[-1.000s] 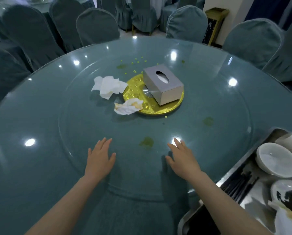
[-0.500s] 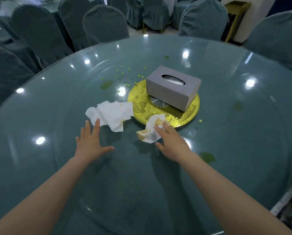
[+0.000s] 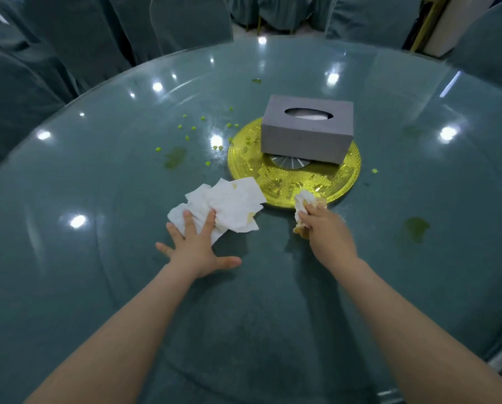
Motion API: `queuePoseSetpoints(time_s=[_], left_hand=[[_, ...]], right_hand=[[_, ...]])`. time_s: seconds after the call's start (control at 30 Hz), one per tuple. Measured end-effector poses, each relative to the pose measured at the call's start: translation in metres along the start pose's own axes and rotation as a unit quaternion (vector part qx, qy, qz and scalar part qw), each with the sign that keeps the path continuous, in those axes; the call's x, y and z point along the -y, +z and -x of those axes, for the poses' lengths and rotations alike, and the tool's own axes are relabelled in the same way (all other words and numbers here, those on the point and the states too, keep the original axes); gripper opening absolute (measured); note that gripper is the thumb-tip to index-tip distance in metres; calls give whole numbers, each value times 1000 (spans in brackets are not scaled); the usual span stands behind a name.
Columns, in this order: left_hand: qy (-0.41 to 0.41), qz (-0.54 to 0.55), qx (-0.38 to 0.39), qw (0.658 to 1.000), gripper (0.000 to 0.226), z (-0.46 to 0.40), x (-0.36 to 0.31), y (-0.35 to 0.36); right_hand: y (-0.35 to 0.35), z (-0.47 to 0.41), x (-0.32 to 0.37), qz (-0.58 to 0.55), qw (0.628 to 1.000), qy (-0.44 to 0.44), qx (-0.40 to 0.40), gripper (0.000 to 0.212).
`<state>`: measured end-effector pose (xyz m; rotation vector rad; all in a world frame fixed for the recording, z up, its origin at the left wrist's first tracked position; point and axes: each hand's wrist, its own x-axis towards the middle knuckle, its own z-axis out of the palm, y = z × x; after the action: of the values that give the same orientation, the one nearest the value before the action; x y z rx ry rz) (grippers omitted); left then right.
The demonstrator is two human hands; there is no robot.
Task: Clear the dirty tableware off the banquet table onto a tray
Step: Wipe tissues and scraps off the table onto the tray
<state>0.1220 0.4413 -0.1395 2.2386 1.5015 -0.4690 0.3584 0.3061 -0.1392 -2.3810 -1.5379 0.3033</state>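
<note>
A flat pile of white used napkins point(image 3: 229, 204) lies on the glass turntable, just left of the gold centre disc point(image 3: 295, 176). My left hand point(image 3: 198, 247) lies spread with straight fingers, its fingertips resting on the near edge of that pile. My right hand point(image 3: 327, 233) grips a small crumpled, yellow-stained napkin point(image 3: 303, 201) at the disc's near rim. A grey tissue box point(image 3: 308, 128) stands on the gold disc. The tray is out of view.
Green food bits point(image 3: 194, 128) and greenish smears point(image 3: 414, 228) dot the glass table point(image 3: 98, 287). Covered chairs point(image 3: 191, 21) ring the far side of the round table.
The view has moved closer over the table. My left hand slid forward onto the white napkin pile. My right hand's fingers closed round the crumpled napkin that they only touched before.
</note>
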Motion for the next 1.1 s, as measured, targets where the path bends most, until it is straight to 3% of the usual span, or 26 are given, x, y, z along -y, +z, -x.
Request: queuePoseSetpoints(time_s=[0.13, 0.3, 0.33, 0.4, 0.57, 0.7, 0.9, 1.1], left_hand=[[54, -23, -75, 995, 107, 20, -12, 8], [166, 45, -203, 964, 25, 55, -27, 25], [170, 56, -211, 961, 22, 63, -28, 25], [176, 60, -197, 963, 26, 80, -31, 24], [210, 80, -168, 960, 29, 126, -46, 33], [263, 128, -186, 938, 34, 175, -60, 44], [396, 150, -131, 896, 32, 251, -98, 72], [501, 112, -10, 858, 43, 314, -145, 113]], right_hand=[[0, 24, -1, -27, 1000, 7, -3, 47], [3, 67, 5, -39, 998, 31, -27, 45], [3, 78, 8, -48, 998, 33, -38, 43], [-3, 99, 13, -40, 998, 33, -38, 41], [-32, 129, 16, 14, 994, 80, 77, 27], [-52, 197, 6, -36, 991, 127, 4, 33], [-67, 336, -15, -68, 968, 188, -154, 25], [-74, 440, -44, -43, 925, 327, -188, 27]])
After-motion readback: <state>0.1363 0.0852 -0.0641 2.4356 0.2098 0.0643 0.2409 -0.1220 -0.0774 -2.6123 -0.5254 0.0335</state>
